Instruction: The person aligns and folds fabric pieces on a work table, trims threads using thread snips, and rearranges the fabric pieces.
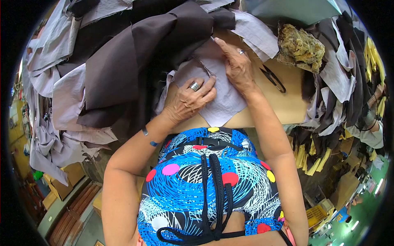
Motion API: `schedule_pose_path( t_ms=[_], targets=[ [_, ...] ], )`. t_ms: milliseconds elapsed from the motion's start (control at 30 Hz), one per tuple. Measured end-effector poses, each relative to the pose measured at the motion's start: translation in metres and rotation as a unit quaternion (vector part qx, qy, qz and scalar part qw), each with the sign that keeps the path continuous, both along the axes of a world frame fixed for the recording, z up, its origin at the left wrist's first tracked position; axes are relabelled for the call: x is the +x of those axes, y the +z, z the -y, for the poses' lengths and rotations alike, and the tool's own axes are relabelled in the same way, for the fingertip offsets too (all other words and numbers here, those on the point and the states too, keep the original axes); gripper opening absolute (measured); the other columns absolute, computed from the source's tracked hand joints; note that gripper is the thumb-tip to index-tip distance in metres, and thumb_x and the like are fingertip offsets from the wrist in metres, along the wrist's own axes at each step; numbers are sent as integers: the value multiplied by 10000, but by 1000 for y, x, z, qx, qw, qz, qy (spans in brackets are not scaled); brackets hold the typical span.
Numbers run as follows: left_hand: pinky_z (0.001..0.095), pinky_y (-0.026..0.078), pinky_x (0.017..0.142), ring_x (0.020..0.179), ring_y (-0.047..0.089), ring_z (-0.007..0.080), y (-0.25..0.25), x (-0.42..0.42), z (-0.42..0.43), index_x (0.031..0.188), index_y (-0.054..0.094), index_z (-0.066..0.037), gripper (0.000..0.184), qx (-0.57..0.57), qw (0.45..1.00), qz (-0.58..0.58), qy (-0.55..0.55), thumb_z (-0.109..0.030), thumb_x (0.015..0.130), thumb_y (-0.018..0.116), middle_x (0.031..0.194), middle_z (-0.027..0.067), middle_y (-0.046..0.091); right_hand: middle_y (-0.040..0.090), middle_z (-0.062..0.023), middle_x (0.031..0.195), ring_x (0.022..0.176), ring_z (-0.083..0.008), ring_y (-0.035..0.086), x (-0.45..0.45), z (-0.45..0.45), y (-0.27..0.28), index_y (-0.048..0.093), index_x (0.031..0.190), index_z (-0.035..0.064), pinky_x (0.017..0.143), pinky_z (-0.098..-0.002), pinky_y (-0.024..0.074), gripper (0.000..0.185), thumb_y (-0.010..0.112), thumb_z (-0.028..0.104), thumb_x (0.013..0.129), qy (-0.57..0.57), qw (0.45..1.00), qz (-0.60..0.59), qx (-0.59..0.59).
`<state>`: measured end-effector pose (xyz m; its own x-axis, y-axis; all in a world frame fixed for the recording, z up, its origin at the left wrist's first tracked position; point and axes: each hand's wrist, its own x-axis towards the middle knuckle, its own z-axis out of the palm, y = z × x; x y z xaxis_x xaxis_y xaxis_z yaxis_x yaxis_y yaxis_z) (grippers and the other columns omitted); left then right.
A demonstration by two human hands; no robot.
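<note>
A light grey-mauve fabric piece point(219, 96), with a dark brown part at its top, lies on the tan work board point(287, 104). My left hand point(192, 98), with a wide ring, rests on it, fingers bent around a raised fold. Its thumb is mostly hidden. On the right edge of the piece lies my right hand point(239, 67), index finger stretched toward the upper corner and the other fingers partly out of sight. Black thread snips point(273, 78) lie on the board to the right of this hand. Large dark brown fabric point(113, 67) is heaped beside my left hand.
A yellowish tangled bundle point(301, 48) sits at the board's upper right. Layered grey and brown cloth point(338, 78) hangs over the right side, with yellow strips below. More grey cloth point(53, 135) drapes at left. Another person's arm point(375, 98) shows at far right.
</note>
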<state>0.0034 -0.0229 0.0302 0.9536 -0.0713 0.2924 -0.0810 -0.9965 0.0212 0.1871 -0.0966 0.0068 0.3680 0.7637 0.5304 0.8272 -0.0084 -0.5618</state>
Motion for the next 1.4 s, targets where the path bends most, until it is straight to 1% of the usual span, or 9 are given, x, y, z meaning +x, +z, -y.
schedule_pose_path(
  t_ms=[233,333,533,633,1067,1133,1267,1367,1400],
  targets=[
    [289,460,754,840,549,168,6,1,0,990,548,-134,214,6,1000,8,-29,-188,792,488,1203,33,546,648,-68,1071,856,-275,611,-1,0,-1,508,1285,186,773,-375,442,567,516,-38,764,-10,1000,13,-16],
    [277,467,825,938,562,168,3,-1,-7,966,554,-113,208,-3,999,-20,-24,-177,776,496,1245,23,541,638,-96,1080,898,-278,612,-2,2,2,517,1278,169,785,-371,458,566,533,-55,759,-10,1000,3,-30],
    [294,486,835,985,578,200,0,-1,-11,967,550,-62,223,-32,999,-17,-8,-128,761,496,1227,80,544,647,-88,1059,867,-277,613,-2,0,2,514,1282,173,780,-372,450,560,537,-39,764,-6,1000,-5,-2],
    [293,489,781,870,588,197,1,1,-12,962,562,-44,237,-4,1000,5,-21,-157,760,510,1181,98,556,650,-94,1052,878,-277,614,-2,1,5,513,1279,155,795,-374,448,552,525,-45,765,-8,1000,2,-28],
    [285,484,744,869,572,183,12,6,-7,956,548,-78,206,19,999,-40,1,-155,769,510,1211,71,541,625,-135,1080,937,-311,607,2,1,4,493,1288,127,816,-371,470,589,514,-95,743,21,999,-26,-7],
    [308,469,800,992,558,186,11,5,-7,991,548,-95,230,18,997,-70,9,-154,775,498,1295,57,508,571,-119,1179,1019,-304,570,1,7,11,441,1327,148,823,-381,470,626,591,-11,740,16,997,-50,-57],
    [339,432,853,1017,545,181,1,2,-7,997,555,-105,220,-13,999,-35,26,-165,793,498,1331,24,487,402,-69,1371,1219,-286,421,-3,27,25,330,1396,203,931,-408,412,843,753,211,666,17,994,13,-109],
    [348,415,879,1035,537,175,-4,1,-5,991,558,-106,208,-30,999,-21,33,-168,803,496,1341,10,480,310,-35,1427,1314,-272,282,-2,35,28,269,1420,230,1042,-451,289,1003,800,350,577,65,982,60,-164],
    [347,410,886,1042,534,171,-1,1,-6,985,559,-107,201,-26,999,-25,32,-168,804,494,1340,8,481,316,-40,1429,1332,-266,262,-5,38,27,248,1428,248,1091,-485,178,1031,799,381,566,66,978,71,-187]
  ],
)
